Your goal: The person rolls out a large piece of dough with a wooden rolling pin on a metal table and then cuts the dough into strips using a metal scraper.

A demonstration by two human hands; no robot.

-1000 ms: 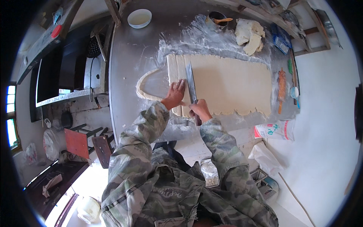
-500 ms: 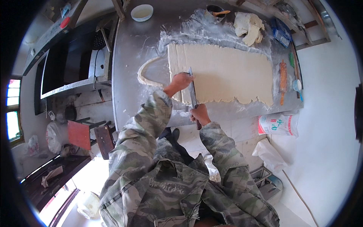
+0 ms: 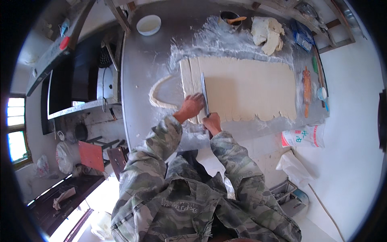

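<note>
A large, flat sheet of pale dough (image 3: 250,88) lies on the floured metal table (image 3: 139,76). Toward its left end, long narrow strips (image 3: 186,76) are marked off by straight cuts. My right hand (image 3: 212,122) is closed round the handle of a long knife (image 3: 204,86), whose blade points away from me across the sheet. Left of the blade, my left hand (image 3: 192,106) rests on the strips near the sheet's close edge, fingers stretched toward the knife and holding nothing. A loose, curved dough strip (image 3: 154,93) lies farther left.
A white bowl (image 3: 148,25) stands at the far left. Along the back are a dark pot (image 3: 229,19) with a wooden-handled utensil and a lump of dough (image 3: 267,34). A rolling pin (image 3: 307,92) and a small scoop (image 3: 321,94) lie at the right, above a printed sack (image 3: 304,136).
My left hand has slid from beside the blade's upper part down toward the sheet's near edge. My right hand keeps hold of the knife. The whole view has shifted slightly.
</note>
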